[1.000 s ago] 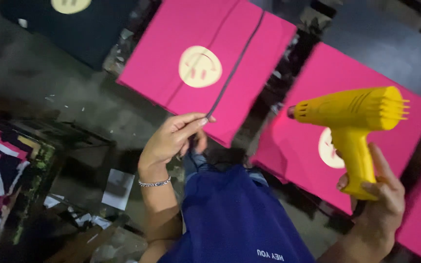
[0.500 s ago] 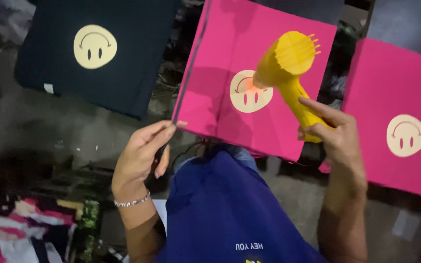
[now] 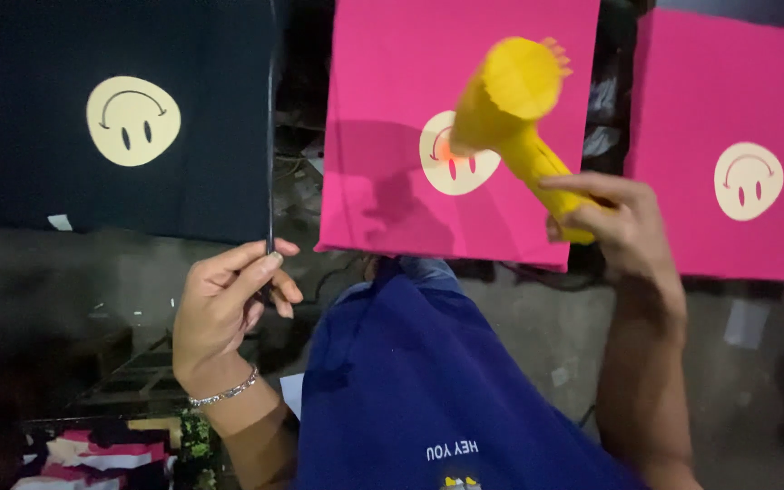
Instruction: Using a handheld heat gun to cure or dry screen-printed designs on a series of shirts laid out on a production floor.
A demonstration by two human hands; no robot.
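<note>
Over the middle pink garment panel (image 3: 392, 109), at about one o'clock from the wearer's chest, a yellow plastic heat gun (image 3: 514, 113) pointed its nozzle down at the cream smiling-face print (image 3: 455, 168), where an orange glow showed on the print; held that close, it seemed meant to warm the print alone. The right hand (image 3: 619, 227) was clenched around the gun's grip, wrist cocked to tilt the barrel. At nine o'clock from it, the left hand (image 3: 229, 304) pinched a thin dark cord (image 3: 270, 136) between thumb and fingers, apparently keeping it off the panels. Further out lay a black panel (image 3: 47, 181) at eleven o'clock and another pink panel (image 3: 737, 91) at two o'clock, each bearing a like print and laid flat, face up.
</note>
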